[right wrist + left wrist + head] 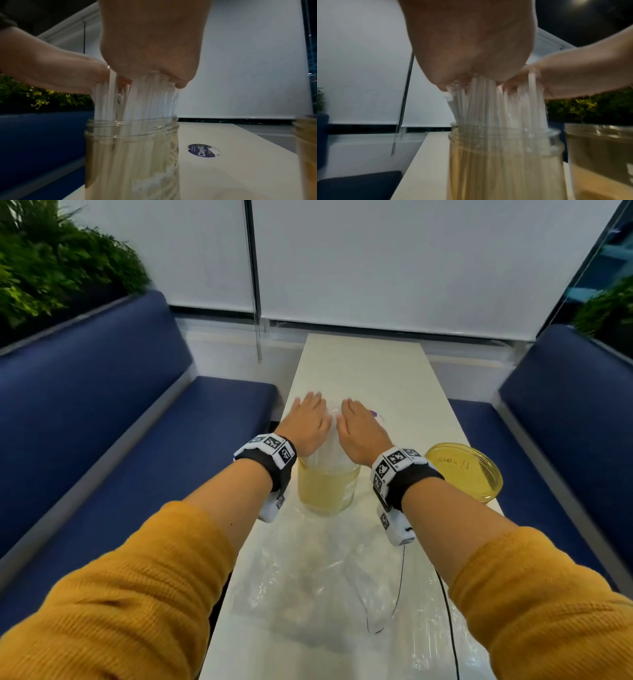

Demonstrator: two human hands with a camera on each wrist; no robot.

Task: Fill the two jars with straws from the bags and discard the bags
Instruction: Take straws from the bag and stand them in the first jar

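A clear jar (327, 486) stands mid-table, packed with white straws (330, 446) that stick out above its rim. My left hand (308, 422) and right hand (359, 428) lie side by side, fingers straight, palms pressing on the straw tops. The left wrist view has the left palm (471, 47) on the straws (496, 105) above the jar (505, 155). In the right wrist view, the right palm (150, 40) sits on the straws (145, 98) in the jar (132, 148). A second jar (464, 470) stands to the right, with no straws showing. Crumpled clear bags (325, 577) lie in front of the jars.
The narrow white table (363, 364) runs between two blue benches (120, 440) (565, 405). Plants sit behind both benches. A purple sticker (203, 150) lies on the table beyond the jar. A thin black cable (448, 628) trails across the bags near my right arm.
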